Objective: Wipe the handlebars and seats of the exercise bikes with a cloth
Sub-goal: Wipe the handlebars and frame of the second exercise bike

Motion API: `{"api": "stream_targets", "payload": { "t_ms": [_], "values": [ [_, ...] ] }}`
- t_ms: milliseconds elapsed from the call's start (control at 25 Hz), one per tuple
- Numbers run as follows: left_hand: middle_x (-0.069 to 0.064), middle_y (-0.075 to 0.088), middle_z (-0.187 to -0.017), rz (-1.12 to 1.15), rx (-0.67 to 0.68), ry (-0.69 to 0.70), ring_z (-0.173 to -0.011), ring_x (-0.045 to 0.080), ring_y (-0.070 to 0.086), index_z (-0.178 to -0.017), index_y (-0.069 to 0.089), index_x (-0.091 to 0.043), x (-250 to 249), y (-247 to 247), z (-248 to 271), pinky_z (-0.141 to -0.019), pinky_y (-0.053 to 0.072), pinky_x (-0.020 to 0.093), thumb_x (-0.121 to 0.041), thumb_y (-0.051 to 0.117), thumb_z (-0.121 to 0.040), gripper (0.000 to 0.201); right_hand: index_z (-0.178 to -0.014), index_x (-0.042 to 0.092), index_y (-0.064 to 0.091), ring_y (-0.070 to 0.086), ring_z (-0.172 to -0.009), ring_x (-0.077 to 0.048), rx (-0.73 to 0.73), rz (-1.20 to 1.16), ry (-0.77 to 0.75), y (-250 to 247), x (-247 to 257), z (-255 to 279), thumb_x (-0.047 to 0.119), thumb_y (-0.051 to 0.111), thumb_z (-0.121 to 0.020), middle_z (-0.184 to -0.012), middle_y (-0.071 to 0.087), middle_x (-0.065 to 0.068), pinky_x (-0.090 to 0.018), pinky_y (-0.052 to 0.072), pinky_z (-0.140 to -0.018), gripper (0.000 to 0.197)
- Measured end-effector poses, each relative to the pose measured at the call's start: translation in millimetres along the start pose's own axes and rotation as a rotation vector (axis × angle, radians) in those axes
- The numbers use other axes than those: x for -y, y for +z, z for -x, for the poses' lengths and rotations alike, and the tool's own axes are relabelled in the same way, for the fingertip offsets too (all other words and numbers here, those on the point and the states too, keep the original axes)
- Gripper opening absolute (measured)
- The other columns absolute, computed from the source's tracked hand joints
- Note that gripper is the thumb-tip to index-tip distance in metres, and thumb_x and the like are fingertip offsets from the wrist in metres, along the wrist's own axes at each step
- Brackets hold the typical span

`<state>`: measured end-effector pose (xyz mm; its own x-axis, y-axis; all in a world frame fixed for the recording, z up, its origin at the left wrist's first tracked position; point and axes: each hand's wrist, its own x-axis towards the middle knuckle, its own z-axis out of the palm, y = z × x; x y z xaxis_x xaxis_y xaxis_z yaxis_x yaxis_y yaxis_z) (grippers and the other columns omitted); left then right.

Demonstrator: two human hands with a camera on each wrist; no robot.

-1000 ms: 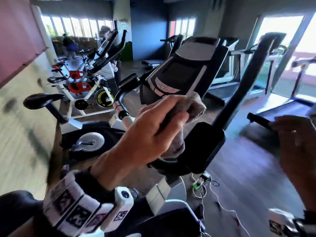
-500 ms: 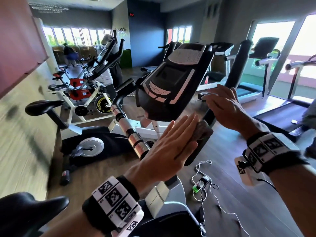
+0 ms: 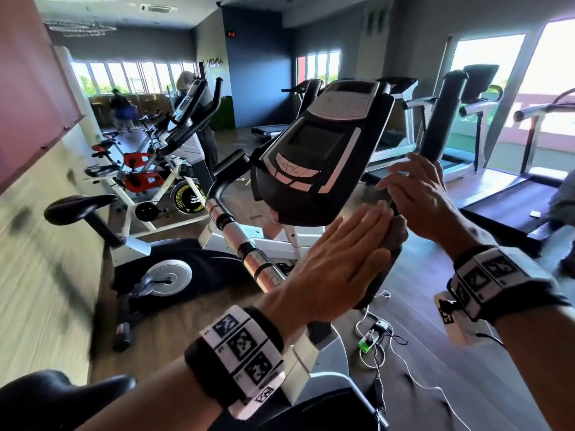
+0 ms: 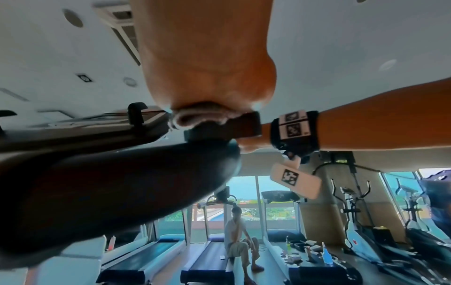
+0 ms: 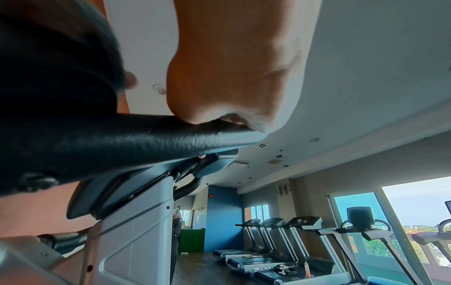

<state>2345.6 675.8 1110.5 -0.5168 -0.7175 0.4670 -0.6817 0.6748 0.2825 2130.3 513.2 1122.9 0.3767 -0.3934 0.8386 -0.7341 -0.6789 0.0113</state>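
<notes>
The left hand (image 3: 336,259), fingers flat, is pressing the soft, limp cloth (image 3: 396,236) against the stiff padded right handlebar (image 3: 443,119) just below the console (image 3: 323,157), while the right hand (image 3: 417,194) is wrapping that bar above it.

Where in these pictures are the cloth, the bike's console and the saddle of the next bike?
cloth (image 3: 396,236), head view, on the bunched fabric past the fingertips.
console (image 3: 323,141), head view, on its dark screen.
saddle (image 3: 77,206), head view, on the black seat top.
</notes>
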Motion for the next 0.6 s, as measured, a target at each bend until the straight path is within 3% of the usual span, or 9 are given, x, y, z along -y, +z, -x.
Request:
{"api": "stream_targets", "payload": {
  "t_ms": [120, 320, 480, 600],
  "values": [
    [-0.009, 0.002, -0.171, 0.021, -0.004, -0.120, -0.156, 0.006, -0.009, -0.164, 0.010, -0.022, -0.9, 2.5, -21.3, -0.127, -0.005, 0.033, -0.047, 0.020, -0.107, 0.063, -0.097, 0.013, 0.070, 0.059, -0.118, -0.041, -0.005, 0.081, -0.150, -1.2, -4.1, 5.2, 0.016, 0.040, -0.104, -0.108, 0.071, -0.008, -0.062, 0.034, -0.110, 0.031],
    [0.004, 0.025, -0.167, 0.055, -0.039, 0.138, -0.156, 0.011, 0.016, -0.160, 0.025, -0.011, 12.7, 0.4, 2.2, -0.128, 0.006, 0.030, -0.034, 0.030, -0.110, 0.056, -0.094, 0.010, 0.072, 0.053, -0.120, -0.034, 0.018, 0.072, -0.064, -3.7, 6.8, 2.3, 0.016, 0.037, -0.100, -0.106, 0.068, -0.008, -0.054, 0.027, -0.117, 0.036],
    [0.000, 0.038, -0.160, 0.110, -0.017, -0.045, -0.148, 0.013, 0.031, -0.159, 0.030, -0.015, 14.8, -4.6, -20.9, -0.124, 0.022, 0.040, -0.043, 0.026, -0.110, 0.056, -0.098, 0.018, 0.069, 0.054, -0.121, -0.040, 0.061, 0.067, -0.011, 0.1, -3.5, 4.7, 0.024, 0.032, -0.105, -0.109, 0.067, -0.006, -0.058, 0.032, -0.111, 0.038],
    [0.002, 0.034, -0.164, 0.094, -0.073, 0.113, -0.154, 0.012, 0.023, -0.158, 0.033, -0.012, 6.0, 3.6, -5.0, -0.126, 0.019, 0.039, -0.036, 0.028, -0.109, 0.054, -0.102, 0.017, 0.069, 0.052, -0.126, -0.043, 0.077, 0.098, -0.004, 4.4, -8.1, 7.0, 0.021, 0.035, -0.105, -0.115, 0.067, -0.009, -0.059, 0.032, -0.111, 0.034]
  ]
}}
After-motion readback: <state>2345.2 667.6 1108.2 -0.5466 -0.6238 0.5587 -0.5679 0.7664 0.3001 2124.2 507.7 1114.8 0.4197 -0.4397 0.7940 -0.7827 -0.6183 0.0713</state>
